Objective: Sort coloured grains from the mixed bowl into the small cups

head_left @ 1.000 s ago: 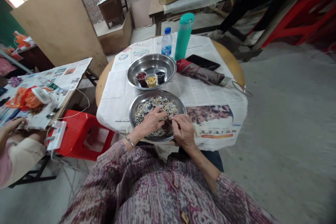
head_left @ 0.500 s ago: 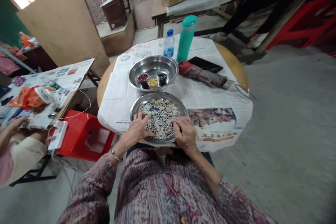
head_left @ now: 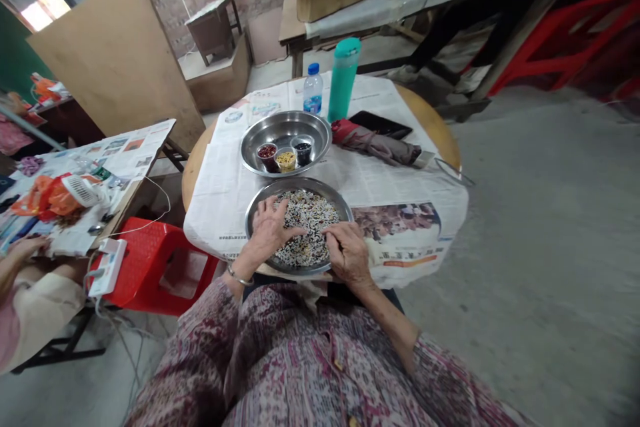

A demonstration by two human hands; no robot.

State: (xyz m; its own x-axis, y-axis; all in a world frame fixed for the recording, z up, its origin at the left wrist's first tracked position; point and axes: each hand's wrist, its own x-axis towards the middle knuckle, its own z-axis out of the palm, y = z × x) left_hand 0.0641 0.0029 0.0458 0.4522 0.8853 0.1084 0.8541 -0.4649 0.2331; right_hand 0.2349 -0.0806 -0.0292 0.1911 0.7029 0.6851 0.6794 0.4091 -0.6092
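A round steel basin (head_left: 336,195) near the table's front edge holds a mixed layer of white, black and yellow grains (head_left: 309,213). My left hand (head_left: 269,230) lies over the left side of the grains, palm down, with its fingers spread. At the basin's right side my right hand (head_left: 351,255) has its fingers curled and the thumb against them; whatever they pinch is hidden. Behind stands a second steel basin (head_left: 280,124) with three small clear cups: one of dark red beans (head_left: 268,152), one of yellow grains (head_left: 285,161) and one of black beans (head_left: 303,149).
Newspaper (head_left: 210,197) covers the round table. Beyond the basins stand a water bottle (head_left: 313,90) and a teal bottle (head_left: 344,77), with a folded umbrella (head_left: 375,143) and a dark phone-like object (head_left: 383,125) to the right. A red stool (head_left: 135,260) and a seated person are at left.
My left hand has moved inward over the grains, fingers spread, and the grains now lie more evenly across the middle. My right hand stays at the basin's right side. The view has shifted slightly.
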